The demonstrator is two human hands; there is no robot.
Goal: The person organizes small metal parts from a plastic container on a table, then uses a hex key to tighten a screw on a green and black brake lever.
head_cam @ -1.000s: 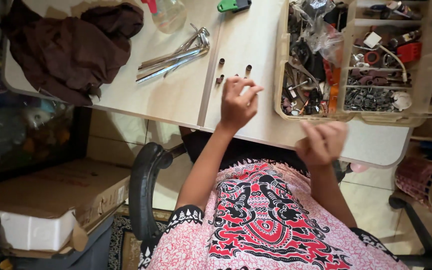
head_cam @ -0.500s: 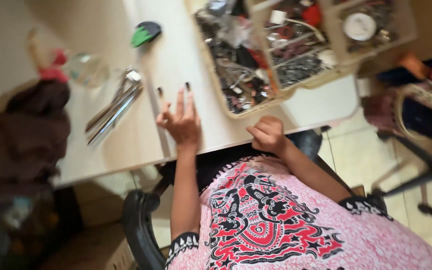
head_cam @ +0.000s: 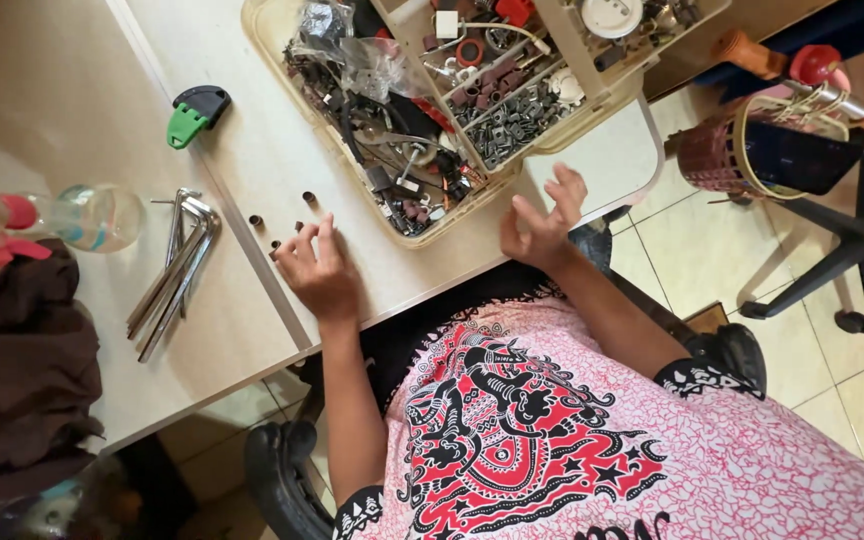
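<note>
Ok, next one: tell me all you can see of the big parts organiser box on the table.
The parts organiser box is a pale, translucent plastic tray lying flat and open on the light table, turned at an angle, its top edge cut off by the frame. Dividers split it into compartments crammed with small metal hardware, dark cables, a clear bag and red and white bits. Neither hand touches it: the left hand rests on the table beside its near corner, the right hand hovers just off its near edge.

Left hand (head_cam: 320,275) touches small brown tubes (head_cam: 309,198) beside parts tray (head_cam: 270,42).
</note>
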